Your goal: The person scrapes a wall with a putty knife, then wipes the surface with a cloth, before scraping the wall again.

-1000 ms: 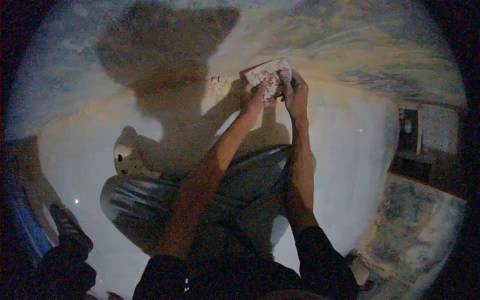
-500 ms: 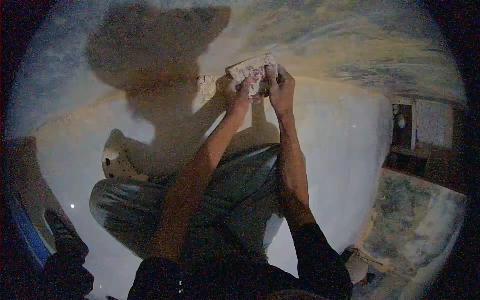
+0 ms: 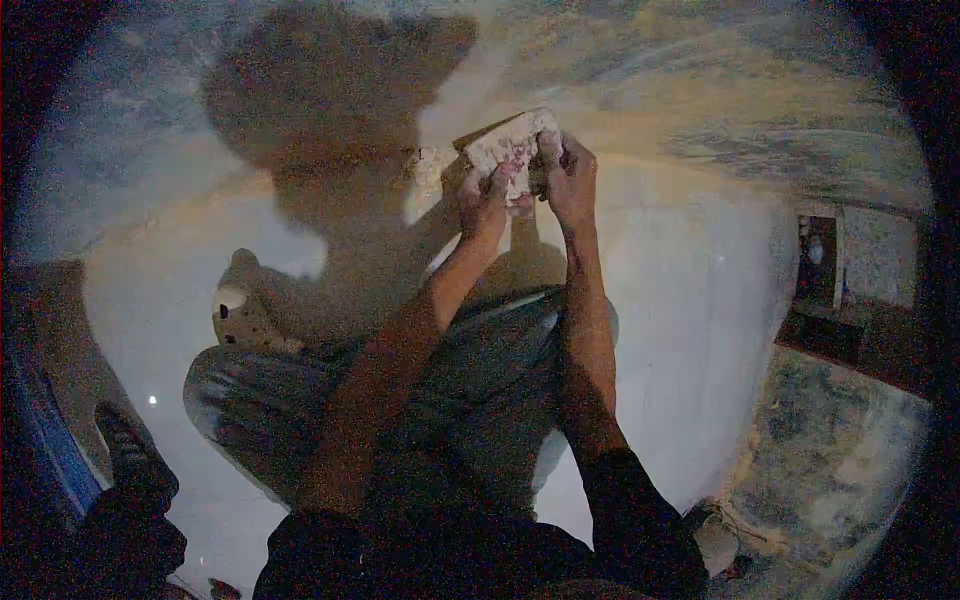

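Note:
A pale, block-like piece (image 3: 515,150) with reddish-pink blotches is held up in front of me, tilted, near the top middle of the view. My left hand (image 3: 478,200) grips its left lower side with the fingers bent round it. On its right side, my right hand (image 3: 570,178) is closed on the edge. What the piece is made of is too grainy to tell. Just left of my left hand, a pale, rough patch or object (image 3: 428,172) shows, partly in shadow.
Below my arms are my folded legs (image 3: 450,400) on a pale, shiny floor (image 3: 670,300). A spotted shoe or foot covering (image 3: 245,312) lies at the left. Another person's dark foot (image 3: 130,450) is at the lower left. A doorway (image 3: 818,260) shows at the right.
The view has shifted slightly, so most things appear a little further right. Both hands still hold the piece, which has tilted slightly.

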`<move>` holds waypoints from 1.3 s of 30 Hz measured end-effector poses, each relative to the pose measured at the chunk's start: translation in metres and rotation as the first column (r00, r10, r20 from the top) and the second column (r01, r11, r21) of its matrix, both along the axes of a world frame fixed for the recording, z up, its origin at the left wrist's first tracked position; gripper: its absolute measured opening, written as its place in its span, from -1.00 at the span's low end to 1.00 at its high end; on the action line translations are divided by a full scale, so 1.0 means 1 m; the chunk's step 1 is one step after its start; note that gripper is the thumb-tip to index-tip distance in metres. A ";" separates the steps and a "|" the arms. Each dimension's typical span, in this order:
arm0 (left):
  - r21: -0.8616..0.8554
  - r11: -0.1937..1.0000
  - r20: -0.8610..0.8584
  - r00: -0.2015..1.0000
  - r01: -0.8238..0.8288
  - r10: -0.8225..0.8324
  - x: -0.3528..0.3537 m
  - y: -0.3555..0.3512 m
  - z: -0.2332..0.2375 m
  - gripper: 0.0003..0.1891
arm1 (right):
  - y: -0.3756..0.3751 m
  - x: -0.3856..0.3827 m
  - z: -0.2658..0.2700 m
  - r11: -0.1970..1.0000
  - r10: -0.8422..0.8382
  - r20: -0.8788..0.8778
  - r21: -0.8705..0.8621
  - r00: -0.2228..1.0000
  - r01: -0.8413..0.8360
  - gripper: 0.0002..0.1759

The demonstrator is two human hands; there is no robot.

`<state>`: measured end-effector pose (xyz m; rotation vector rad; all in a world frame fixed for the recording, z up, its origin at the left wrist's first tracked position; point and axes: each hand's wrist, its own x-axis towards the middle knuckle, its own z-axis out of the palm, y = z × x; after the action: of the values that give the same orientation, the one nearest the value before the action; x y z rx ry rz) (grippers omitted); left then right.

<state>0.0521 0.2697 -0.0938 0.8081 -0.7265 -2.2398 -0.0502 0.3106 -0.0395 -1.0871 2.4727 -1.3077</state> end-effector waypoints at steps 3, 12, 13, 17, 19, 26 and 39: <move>-0.135 0.988 0.141 0.988 0.076 -0.057 -0.004 -0.001 -0.035 -0.52 | 0.003 0.006 0.001 0.997 -0.051 0.091 0.058 0.995 0.046 -0.65; 0.004 1.000 -0.036 0.999 -0.015 0.015 -0.002 -0.004 0.003 -0.66 | 0.001 0.006 0.006 0.998 -0.057 0.151 -0.026 0.987 0.062 -0.63; 0.007 1.000 -0.039 0.999 -0.020 0.020 -0.002 -0.005 0.007 -0.66 | 0.003 0.003 0.002 0.998 -0.053 0.148 -0.023 0.988 0.057 -0.63; 0.020 0.999 -0.024 0.999 -0.029 0.029 -0.003 -0.001 0.004 -0.67 | 0.003 0.006 0.008 0.997 -0.070 0.095 -0.007 0.993 0.071 -0.60; 0.020 1.000 -0.028 1.000 0.003 -0.003 -0.003 -0.001 -0.002 -0.67 | 0.005 0.003 0.005 0.999 -0.039 0.074 -0.007 0.997 0.040 -0.64; -0.013 1.000 -0.082 0.996 0.024 -0.025 0.002 -0.006 -0.015 -0.64 | 0.001 0.003 -0.005 1.000 0.004 0.097 -0.024 0.995 -0.002 -0.66; -0.017 0.995 -0.056 0.994 -0.099 0.098 -0.002 0.004 0.013 -0.65 | 0.004 0.009 0.018 0.999 -0.023 0.160 -0.023 0.987 0.027 -0.61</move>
<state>0.0499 0.2740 -0.0806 0.7537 -0.6669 -2.1549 -0.0412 0.3149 -0.0214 -0.9208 2.3666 -1.3781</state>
